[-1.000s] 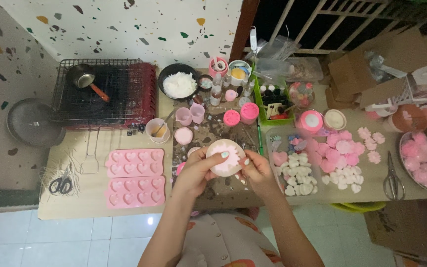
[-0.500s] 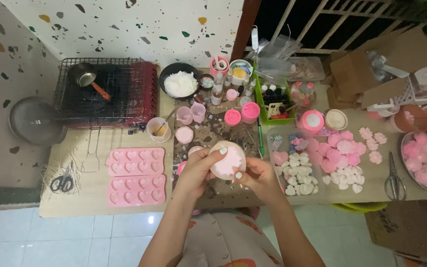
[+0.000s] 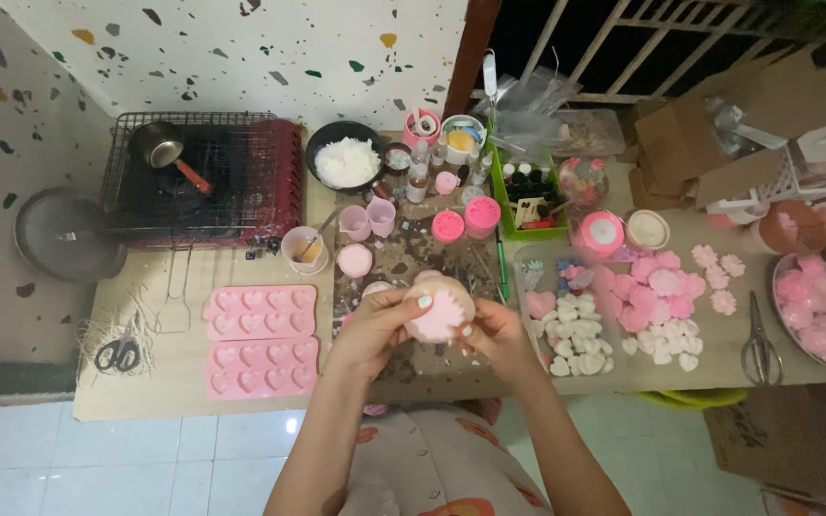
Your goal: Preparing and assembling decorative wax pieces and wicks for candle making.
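Note:
Both hands hold a round pale pink flower-shaped mould (image 3: 440, 311) above the stained middle of the table. My left hand (image 3: 375, 330) grips its left side with thumb and fingers. My right hand (image 3: 492, 336) holds the lower right edge from beneath. Two pink heart-cavity moulds (image 3: 260, 340) lie to the left of my hands. White heart pieces (image 3: 576, 342) and pink flower pieces (image 3: 657, 291) lie to the right.
A red grill (image 3: 193, 182) with a small pan stands at the back left, a black bowl of white flakes (image 3: 346, 161) beside it. Pink cups (image 3: 367, 222), jars and a green tray (image 3: 528, 191) crowd the back. Scissors (image 3: 760, 352) lie far right, another pair (image 3: 119, 354) far left.
The mould has been turned and tilted between my hands, and it has sunk slightly toward me. My right hand has slid under its lower right edge.

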